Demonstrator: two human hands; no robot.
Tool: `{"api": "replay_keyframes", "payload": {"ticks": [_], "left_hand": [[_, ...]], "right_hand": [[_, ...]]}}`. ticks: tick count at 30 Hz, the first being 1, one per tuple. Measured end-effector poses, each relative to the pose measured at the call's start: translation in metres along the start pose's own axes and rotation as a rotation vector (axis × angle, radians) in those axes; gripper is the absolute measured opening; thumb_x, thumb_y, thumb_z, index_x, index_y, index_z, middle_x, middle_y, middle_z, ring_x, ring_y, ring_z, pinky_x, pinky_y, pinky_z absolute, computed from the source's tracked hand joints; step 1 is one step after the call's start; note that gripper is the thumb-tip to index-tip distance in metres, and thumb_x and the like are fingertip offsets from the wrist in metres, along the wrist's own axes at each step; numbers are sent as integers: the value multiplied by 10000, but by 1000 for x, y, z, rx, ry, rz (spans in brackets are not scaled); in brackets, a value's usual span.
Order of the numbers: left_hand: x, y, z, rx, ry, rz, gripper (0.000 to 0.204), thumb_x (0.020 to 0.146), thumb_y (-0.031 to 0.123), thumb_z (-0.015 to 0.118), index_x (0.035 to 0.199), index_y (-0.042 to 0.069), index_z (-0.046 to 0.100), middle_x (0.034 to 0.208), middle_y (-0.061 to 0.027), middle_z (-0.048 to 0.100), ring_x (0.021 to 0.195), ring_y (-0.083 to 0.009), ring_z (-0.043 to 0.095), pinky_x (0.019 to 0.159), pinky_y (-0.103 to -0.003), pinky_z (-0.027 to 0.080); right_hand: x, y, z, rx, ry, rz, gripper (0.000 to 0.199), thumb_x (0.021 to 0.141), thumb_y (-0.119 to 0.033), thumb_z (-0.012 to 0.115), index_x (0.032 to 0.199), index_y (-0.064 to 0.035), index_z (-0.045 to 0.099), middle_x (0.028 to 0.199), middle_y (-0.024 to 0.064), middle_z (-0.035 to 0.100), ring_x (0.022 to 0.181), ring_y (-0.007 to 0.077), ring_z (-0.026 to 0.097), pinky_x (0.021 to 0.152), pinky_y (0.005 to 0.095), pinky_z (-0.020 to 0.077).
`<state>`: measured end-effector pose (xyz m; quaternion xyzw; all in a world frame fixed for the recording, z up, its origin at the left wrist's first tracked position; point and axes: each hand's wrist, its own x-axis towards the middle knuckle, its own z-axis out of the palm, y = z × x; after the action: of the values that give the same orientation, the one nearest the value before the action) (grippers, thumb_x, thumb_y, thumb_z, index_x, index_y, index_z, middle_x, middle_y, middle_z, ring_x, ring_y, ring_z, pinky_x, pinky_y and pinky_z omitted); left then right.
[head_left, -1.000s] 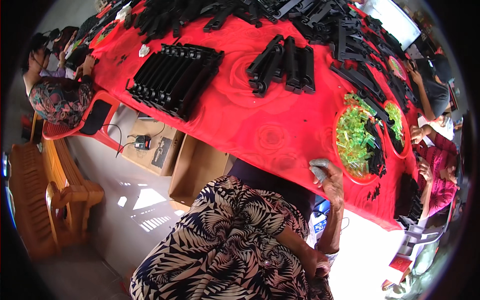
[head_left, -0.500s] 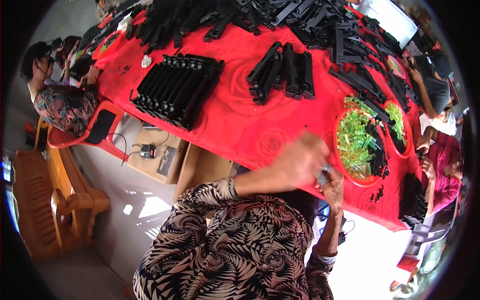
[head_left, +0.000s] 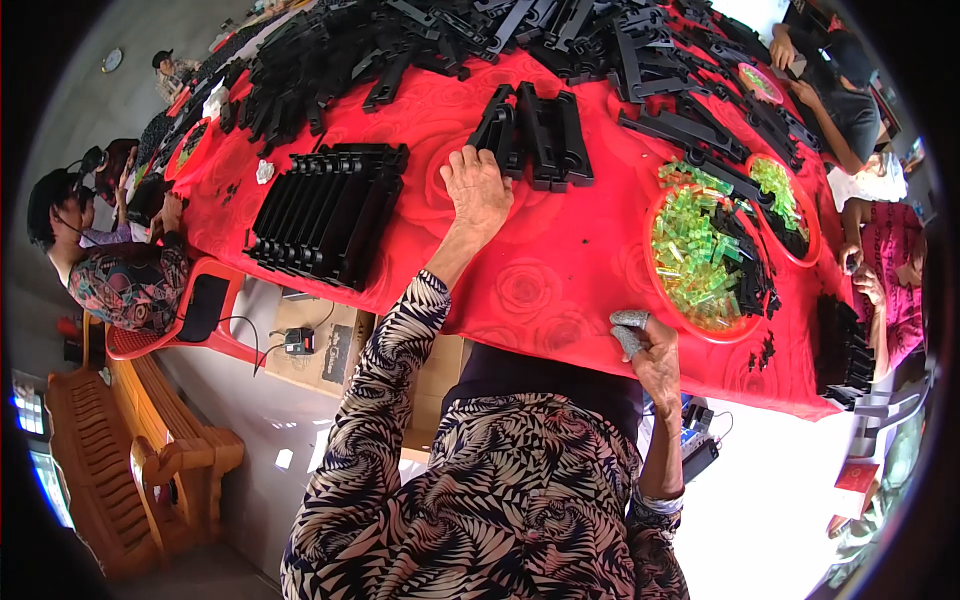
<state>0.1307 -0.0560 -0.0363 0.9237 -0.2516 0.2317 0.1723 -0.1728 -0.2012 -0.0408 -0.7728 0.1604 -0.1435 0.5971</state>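
Left hand (head_left: 478,190) is at the central black parts (head_left: 536,135) — grip not discernible; right hand (head_left: 655,360), near side, likewise. Left row (head_left: 325,215) appears arranged — far heap (head_left: 440,40) apparently outstanding.

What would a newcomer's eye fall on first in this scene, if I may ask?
Probably the red tablecloth, with a heap of black parts across its far side. Next, perhaps, the yellow-green pieces in the red basin at the right and the black row at the left. Between them, the left hand is at a small black group, and the right hand, with grey covers on its fingers, is at the near edge.
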Motion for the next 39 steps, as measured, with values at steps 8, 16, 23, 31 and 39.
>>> {"api": "replay_keyframes", "payload": {"ticks": [8,16,23,31,39], "left_hand": [[-29,7,-29,-291,96,34,223,794,78,690,948,23,539,1037,-185,558,884,-421,585,708,-527,461],[-84,29,-79,-446,154,216,236,822,-18,634,979,11,460,1114,-250,622,794,-424,648,599,-474,540],[-138,47,-101,-726,-81,103,486,820,0,724,1146,13,363,1098,-245,653,869,-387,695,668,-427,562],[-164,67,-101,-860,-310,-10,757,824,17,714,1428,38,259,1092,-265,625,1022,-427,635,834,-472,529],[-179,89,-108,-1137,-323,-86,910,735,-43,719,1469,-9,183,1231,-245,406,1109,-367,546,928,-433,469]], "right_hand": [[1,-2,1,-20,-7,19,167,889,52,640,1048,19,680,915,44,689,698,60,593,545,224,484],[-1,-1,0,-18,7,34,168,885,33,657,1050,20,680,925,51,695,693,61,591,553,225,483],[-5,-18,6,232,-33,105,338,936,-154,660,1233,-11,587,1114,109,658,783,113,642,597,239,524],[-2,-37,44,553,-100,121,605,958,-438,557,1356,5,444,1161,129,602,910,144,584,767,299,559],[-8,-60,64,25,5,-169,685,780,-32,780,1371,-10,436,1072,127,651,942,222,668,786,344,564]]}}
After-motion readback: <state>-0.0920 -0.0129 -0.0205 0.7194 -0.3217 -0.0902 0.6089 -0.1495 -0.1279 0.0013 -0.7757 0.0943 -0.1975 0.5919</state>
